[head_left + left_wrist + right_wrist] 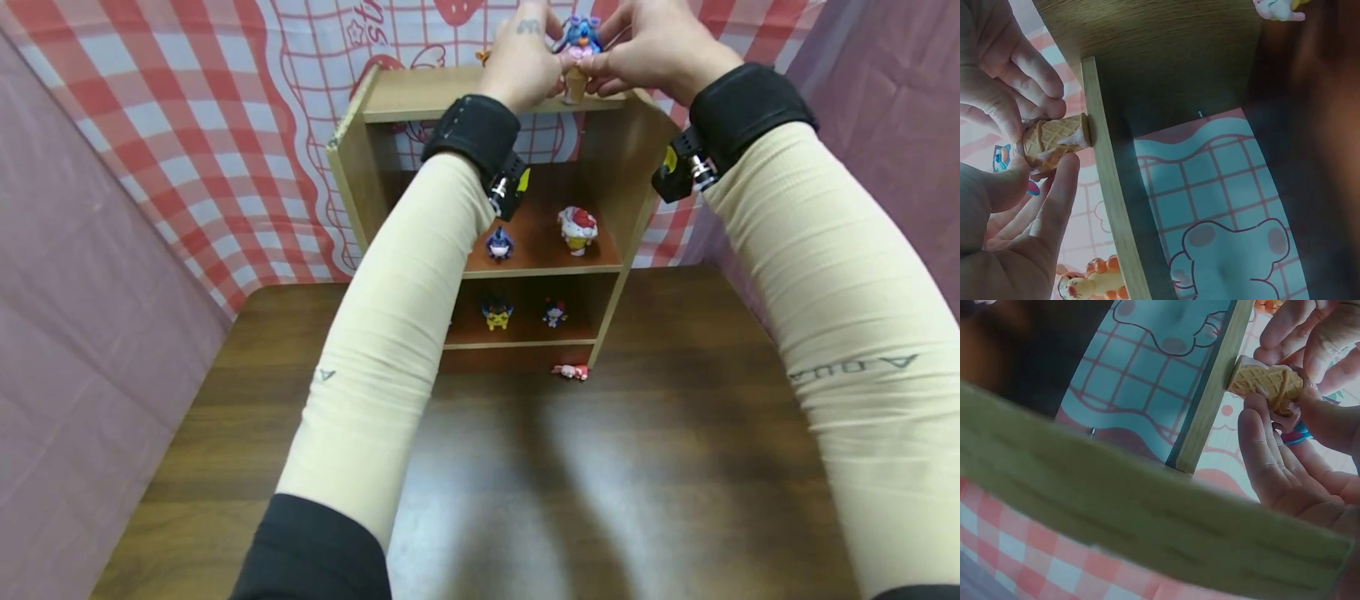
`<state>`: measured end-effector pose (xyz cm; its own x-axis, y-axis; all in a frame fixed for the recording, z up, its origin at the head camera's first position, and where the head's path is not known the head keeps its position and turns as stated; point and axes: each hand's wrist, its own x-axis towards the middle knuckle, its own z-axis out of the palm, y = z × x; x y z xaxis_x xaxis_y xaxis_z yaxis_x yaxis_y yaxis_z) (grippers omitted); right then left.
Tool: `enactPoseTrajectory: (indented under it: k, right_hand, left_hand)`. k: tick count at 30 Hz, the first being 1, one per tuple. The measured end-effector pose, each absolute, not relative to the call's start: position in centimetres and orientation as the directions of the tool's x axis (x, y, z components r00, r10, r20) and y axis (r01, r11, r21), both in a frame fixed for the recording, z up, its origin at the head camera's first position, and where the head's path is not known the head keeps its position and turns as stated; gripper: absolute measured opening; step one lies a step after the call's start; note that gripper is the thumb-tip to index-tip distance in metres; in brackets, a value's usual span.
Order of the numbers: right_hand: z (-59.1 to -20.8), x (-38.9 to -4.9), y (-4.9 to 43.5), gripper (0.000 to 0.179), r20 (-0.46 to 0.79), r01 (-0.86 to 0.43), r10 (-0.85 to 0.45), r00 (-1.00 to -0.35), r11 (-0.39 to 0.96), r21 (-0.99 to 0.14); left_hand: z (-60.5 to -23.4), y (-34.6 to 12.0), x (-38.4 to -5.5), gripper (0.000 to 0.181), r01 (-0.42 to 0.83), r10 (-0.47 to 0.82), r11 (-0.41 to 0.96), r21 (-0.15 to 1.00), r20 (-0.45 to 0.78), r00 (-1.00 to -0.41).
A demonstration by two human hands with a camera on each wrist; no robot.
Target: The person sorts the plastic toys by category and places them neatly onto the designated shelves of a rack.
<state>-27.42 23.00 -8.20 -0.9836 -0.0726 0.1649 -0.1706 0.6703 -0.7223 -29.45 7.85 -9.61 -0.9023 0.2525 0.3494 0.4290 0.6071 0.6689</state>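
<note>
On the top board of a small wooden shelf (420, 90), both hands hold a figurine (582, 40) with a blue head and an ice-cream-cone base. My left hand (521, 58) pinches it from the left, and my right hand (660, 52) from the right. Up close in the left wrist view, the waffle cone (1054, 142) has its base against the board's edge. Thumbs and fingertips of both hands surround the cone (1266, 380) in the right wrist view too. An orange tiger-like figurine (1100, 279) lies along the same board, left of the cone.
The middle level bears a dark blue figurine (499, 244) and an ice-cream figurine (577, 230). Below stand a yellow figurine (497, 315) and a small dark-and-white one (554, 314). A red-and-white figurine (572, 372) lies on the wooden table (300, 467) by the shelf's foot.
</note>
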Motion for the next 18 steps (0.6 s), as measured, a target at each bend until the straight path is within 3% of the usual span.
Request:
enactPoseTrajectory:
  k: [5, 11, 18]
  right_hand:
    - [-8.2, -27.4, 23.2, 0.012, 0.183, -0.177, -0.07, -0.981, 0.719, -0.672]
    - [-8.5, -27.4, 23.1, 0.04, 0.2, -0.172, -0.06, -0.978, 0.772, -0.612]
    - [-8.9, -27.8, 22.9, 0.046, 0.213, -0.189, -0.075, -0.974, 0.787, -0.588]
  left_hand:
    - [-9.7, 8.3, -29.4, 0.033, 0.427, 0.253, 0.647, 0.632, 0.35, -0.902]
    - [-10.4, 8.6, -29.7, 0.029, 0.416, 0.241, 0.648, 0.638, 0.347, -0.906]
    - [-11.0, 8.4, -29.8, 0.026, 0.411, 0.22, 0.616, 0.672, 0.355, -0.909]
